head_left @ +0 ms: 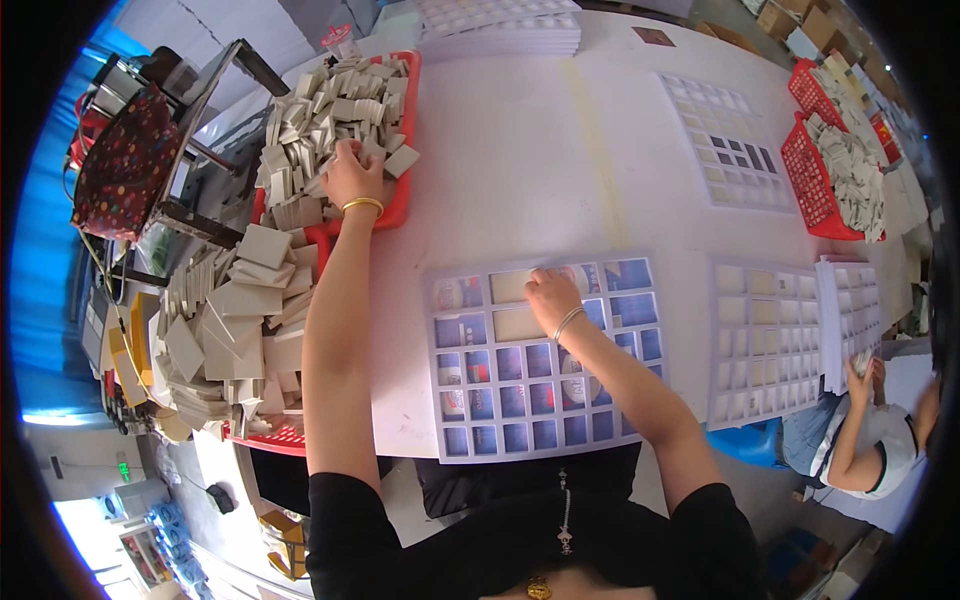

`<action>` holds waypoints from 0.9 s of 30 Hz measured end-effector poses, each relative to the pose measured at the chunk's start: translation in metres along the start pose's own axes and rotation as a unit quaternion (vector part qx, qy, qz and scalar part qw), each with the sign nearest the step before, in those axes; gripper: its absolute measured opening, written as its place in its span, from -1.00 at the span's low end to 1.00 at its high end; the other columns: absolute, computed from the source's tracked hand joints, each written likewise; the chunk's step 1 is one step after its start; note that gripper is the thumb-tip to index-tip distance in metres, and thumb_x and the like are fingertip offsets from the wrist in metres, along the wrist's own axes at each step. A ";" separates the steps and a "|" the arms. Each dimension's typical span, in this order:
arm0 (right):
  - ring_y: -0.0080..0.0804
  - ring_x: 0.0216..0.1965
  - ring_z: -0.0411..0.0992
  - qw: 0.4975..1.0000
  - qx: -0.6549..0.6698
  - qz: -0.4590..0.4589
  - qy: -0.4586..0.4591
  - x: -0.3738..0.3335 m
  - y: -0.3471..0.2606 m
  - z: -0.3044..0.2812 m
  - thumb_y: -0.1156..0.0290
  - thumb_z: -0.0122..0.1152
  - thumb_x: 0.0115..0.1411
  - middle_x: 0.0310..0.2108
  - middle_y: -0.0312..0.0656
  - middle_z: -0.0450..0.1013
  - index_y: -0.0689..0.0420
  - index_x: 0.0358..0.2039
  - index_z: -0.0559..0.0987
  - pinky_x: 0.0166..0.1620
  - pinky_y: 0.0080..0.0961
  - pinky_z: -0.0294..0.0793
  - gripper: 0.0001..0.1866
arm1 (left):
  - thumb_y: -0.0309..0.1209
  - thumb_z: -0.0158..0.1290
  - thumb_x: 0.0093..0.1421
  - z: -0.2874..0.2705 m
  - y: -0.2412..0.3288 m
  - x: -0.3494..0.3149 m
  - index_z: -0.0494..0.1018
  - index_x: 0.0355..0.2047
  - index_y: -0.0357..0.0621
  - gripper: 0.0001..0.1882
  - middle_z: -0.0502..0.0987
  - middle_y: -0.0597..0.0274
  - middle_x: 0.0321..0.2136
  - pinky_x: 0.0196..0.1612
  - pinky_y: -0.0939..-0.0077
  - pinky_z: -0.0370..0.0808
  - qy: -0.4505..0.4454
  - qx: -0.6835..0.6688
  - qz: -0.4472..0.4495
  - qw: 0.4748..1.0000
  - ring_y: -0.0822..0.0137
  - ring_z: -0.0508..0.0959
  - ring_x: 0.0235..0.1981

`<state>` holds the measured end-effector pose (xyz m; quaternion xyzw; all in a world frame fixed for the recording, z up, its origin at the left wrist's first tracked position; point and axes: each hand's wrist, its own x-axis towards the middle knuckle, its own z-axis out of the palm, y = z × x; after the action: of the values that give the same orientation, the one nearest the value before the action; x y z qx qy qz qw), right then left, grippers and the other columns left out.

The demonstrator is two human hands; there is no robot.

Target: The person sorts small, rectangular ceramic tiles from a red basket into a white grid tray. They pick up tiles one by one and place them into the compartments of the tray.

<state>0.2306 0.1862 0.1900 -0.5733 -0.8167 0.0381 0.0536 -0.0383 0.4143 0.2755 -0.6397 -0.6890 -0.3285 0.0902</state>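
My left hand reaches into a heap of small beige rectangular pieces in a red basket. Its fingers are curled round a piece at the heap's near side. In front of me lies a white grid tray with many rectangular compartments, most showing a blue printed backing. Two wider compartments near its top hold flat beige pieces. Over the upper middle of the tray, my right hand has its fingers bent down and pressed together. Whatever lies under those fingertips is hidden.
Larger beige pieces fill another basket at the near left. More white grid trays lie at right, with a stack of panels at the back. Red baskets stand far right, near another person.
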 end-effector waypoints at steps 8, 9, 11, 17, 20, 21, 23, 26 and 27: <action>-0.22 -0.14 0.40 0.999 0.047 0.027 0.003 0.007 -0.002 -0.002 0.50 0.07 0.02 -0.28 -0.15 0.44 0.15 -0.42 0.56 -0.01 -0.28 0.36 -0.88 | -0.52 0.12 0.11 -0.002 -0.030 0.014 0.30 -0.18 -0.30 -0.70 0.49 0.17 -0.32 -0.23 0.56 0.44 0.194 -0.453 -0.143 0.858 0.41 0.50 -0.34; -0.21 -0.14 0.40 0.996 0.074 0.040 0.011 0.005 0.002 0.001 0.51 0.07 0.01 -0.29 -0.15 0.44 0.15 -0.43 0.55 0.01 -0.25 0.35 -0.89 | -0.51 0.11 0.14 -0.009 -0.022 0.012 0.28 -0.16 -0.30 -0.70 0.48 0.20 -0.32 -0.23 0.61 0.43 0.188 -0.507 -0.157 0.826 0.44 0.48 -0.33; -0.20 -0.15 0.40 0.989 0.125 0.039 0.062 -0.001 0.014 0.017 0.53 0.07 0.00 -0.31 -0.17 0.44 0.13 -0.43 0.54 0.03 -0.16 0.33 -0.89 | -0.53 0.08 0.15 -0.016 -0.016 0.010 0.27 -0.17 -0.28 -0.72 0.49 0.17 -0.32 -0.23 0.62 0.43 0.163 -0.544 -0.154 0.808 0.44 0.49 -0.33; -0.27 -0.16 0.40 0.988 0.129 0.009 0.081 -0.011 0.014 0.023 0.55 0.10 -0.01 -0.33 -0.28 0.45 0.04 -0.40 0.56 0.05 -0.08 0.28 -0.84 | -0.45 0.08 0.14 -0.031 -0.007 0.004 0.23 -0.14 -0.20 -0.67 0.44 0.19 -0.27 -0.34 0.53 0.47 0.142 -0.577 -0.295 0.748 0.40 0.49 -0.35; -0.34 -0.14 0.39 0.998 0.048 0.001 0.027 -0.008 0.005 0.016 0.51 0.13 -0.01 -0.32 -0.33 0.47 -0.01 -0.38 0.57 0.03 -0.15 0.28 -0.83 | -0.42 0.08 0.10 -0.030 -0.017 0.003 0.22 -0.13 -0.15 -0.64 0.41 0.20 -0.25 -0.38 0.45 0.49 0.157 -0.590 -0.354 0.708 0.34 0.49 -0.35; -0.37 -0.14 0.39 1.000 0.014 0.004 0.007 -0.005 0.004 0.010 0.49 0.14 0.00 -0.32 -0.34 0.48 -0.02 -0.37 0.57 0.03 -0.17 0.28 -0.83 | -0.42 0.08 0.09 -0.037 -0.012 0.002 0.22 -0.14 -0.14 -0.64 0.41 0.20 -0.25 -0.38 0.42 0.49 0.160 -0.602 -0.371 0.689 0.33 0.48 -0.35; -0.40 -0.10 0.38 0.999 0.005 0.009 -0.036 -0.002 0.003 0.006 0.47 0.15 -0.01 -0.30 -0.36 0.49 -0.04 -0.37 0.58 0.02 -0.20 0.27 -0.83 | -0.44 0.05 0.09 -0.038 -0.006 -0.006 0.25 -0.21 -0.12 -0.72 0.41 0.23 -0.29 -0.42 0.38 0.47 0.173 -0.634 -0.387 0.647 0.32 0.46 -0.38; -0.36 -0.11 0.40 0.998 0.022 0.015 -0.064 -0.002 0.006 0.000 0.47 0.16 0.02 -0.27 -0.35 0.50 -0.01 -0.33 0.57 0.03 -0.15 0.25 -0.83 | -0.49 0.01 0.13 -0.037 0.006 -0.042 0.29 -0.25 -0.12 -0.82 0.43 0.27 -0.33 -0.45 0.42 0.43 0.026 -0.725 -0.284 0.627 0.39 0.45 -0.38; -0.32 -0.12 0.42 0.997 0.034 0.017 -0.067 -0.002 0.006 -0.002 0.47 0.15 0.03 -0.26 -0.34 0.51 0.01 -0.32 0.56 0.03 -0.12 0.24 -0.83 | -0.50 0.00 0.15 -0.036 0.014 -0.066 0.30 -0.27 -0.13 -0.85 0.44 0.27 -0.34 -0.45 0.45 0.42 -0.004 -0.720 -0.294 0.629 0.41 0.46 -0.38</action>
<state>0.2372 0.1862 0.1914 -0.5807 -0.8072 0.1047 0.0174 -0.0247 0.3395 0.2717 -0.2662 -0.3853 -0.7263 -0.5032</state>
